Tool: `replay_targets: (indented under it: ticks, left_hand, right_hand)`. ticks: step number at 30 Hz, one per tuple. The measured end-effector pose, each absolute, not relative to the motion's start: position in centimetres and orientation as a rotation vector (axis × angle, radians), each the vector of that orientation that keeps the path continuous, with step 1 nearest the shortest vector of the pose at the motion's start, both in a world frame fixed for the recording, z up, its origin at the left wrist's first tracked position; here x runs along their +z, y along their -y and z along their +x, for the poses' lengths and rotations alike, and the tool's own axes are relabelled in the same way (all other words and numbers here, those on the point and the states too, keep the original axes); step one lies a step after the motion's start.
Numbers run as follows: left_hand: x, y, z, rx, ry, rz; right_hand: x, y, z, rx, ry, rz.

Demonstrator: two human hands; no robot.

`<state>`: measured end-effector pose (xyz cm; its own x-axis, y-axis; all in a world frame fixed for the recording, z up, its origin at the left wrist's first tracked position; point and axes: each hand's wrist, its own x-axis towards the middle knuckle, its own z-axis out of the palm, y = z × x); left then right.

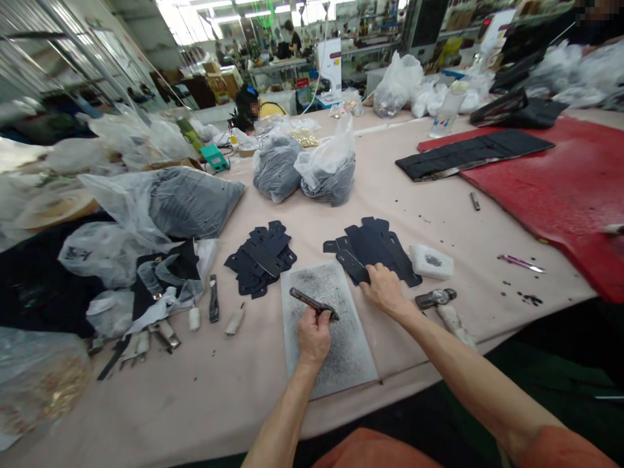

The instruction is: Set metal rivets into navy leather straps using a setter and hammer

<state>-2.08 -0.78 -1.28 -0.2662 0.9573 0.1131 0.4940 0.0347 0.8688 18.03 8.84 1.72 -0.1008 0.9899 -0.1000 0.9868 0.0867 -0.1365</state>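
Note:
Above the speckled grey-white board, my left hand is closed round a dark metal tool, which it holds at a slant. My right hand pinches the near end of a dark strip at the front of the right pile of dark pieces. A second pile of dark pieces lies beyond the board's left corner. Right of my right hand are a white block with a dark smudge and a hammer with a wrapped handle.
Wrapped tools and plastic bags are on the left. Filled bags stand behind the piles. A red sheet, a pink pen and a metal punch lie on the right. People are in the background.

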Motion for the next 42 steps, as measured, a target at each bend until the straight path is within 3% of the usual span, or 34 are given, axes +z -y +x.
replay_targets:
  ticks: [8,16,24,35,42]
  left_hand:
    - [-1.1,0.8,-2.0,1.154,-1.802,1.434]
    - [-1.0,0.8,-1.9,1.155,-1.748,1.408]
    - [-1.3,0.9,-1.9,1.183,-1.742,1.406]
    - [-1.1,0.9,-1.8,1.183,-1.738,1.403]
    - [-1.1,0.8,-1.7,1.175,-1.732,1.390]
  right_hand:
    - [1.2,-11.5,17.9,0.630,2.148,-2.226]
    - [1.0,-10.2,16.5,0.457,2.060,-2.202]
    - [2.8,-14.6,14.7,0.319,2.695,-1.846]
    - [4.0,-16.0,14.8,0.289,2.862,-1.828]
    - [9.0,-14.5,19.2,0.381,2.827,-1.793]
